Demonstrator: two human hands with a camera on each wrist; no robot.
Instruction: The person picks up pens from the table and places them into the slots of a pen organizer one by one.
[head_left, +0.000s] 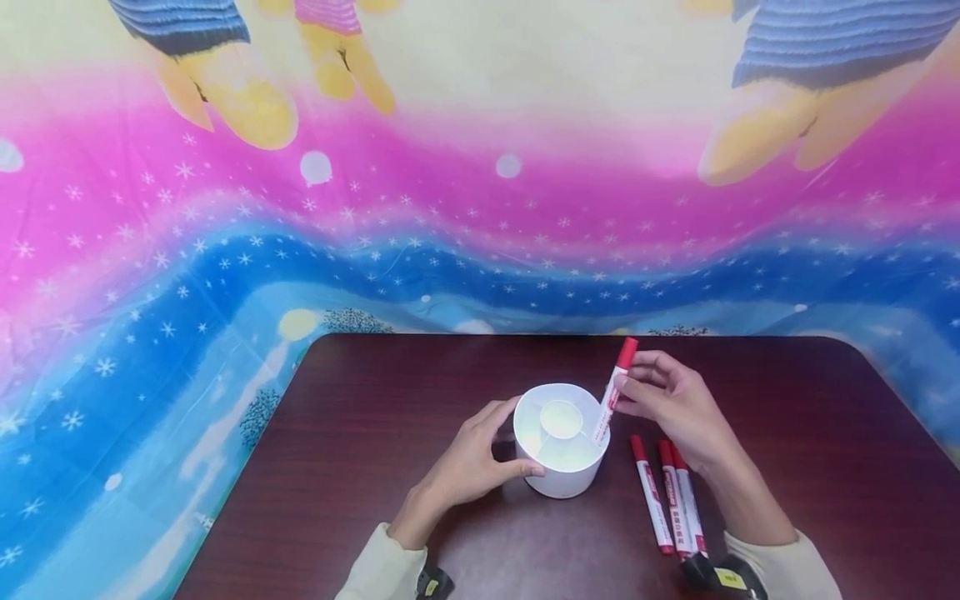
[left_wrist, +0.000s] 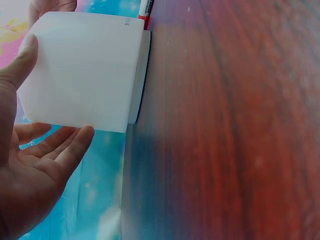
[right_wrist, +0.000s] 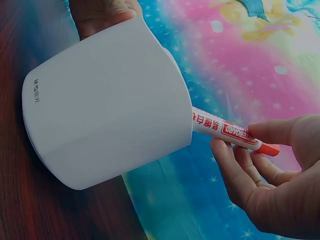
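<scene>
On the dark wooden table (head_left: 375, 467), before a bright starry cloth (head_left: 225, 250), the left hand (head_left: 465, 467) cups the white pen cup (head_left: 558, 467) between curled thumb and fingers, while the right hand (head_left: 675, 404) pinches a red marker (head_left: 613, 392) whose lower end stands tilted inside the cup's right compartment, three more markers (head_left: 667, 500) lying just beside it.

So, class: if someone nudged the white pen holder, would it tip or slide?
The white pen holder looks like light, stiff plastic, so it would probably slide on the smooth table. Its wide base resists tipping, and the left hand steadies it.
</scene>
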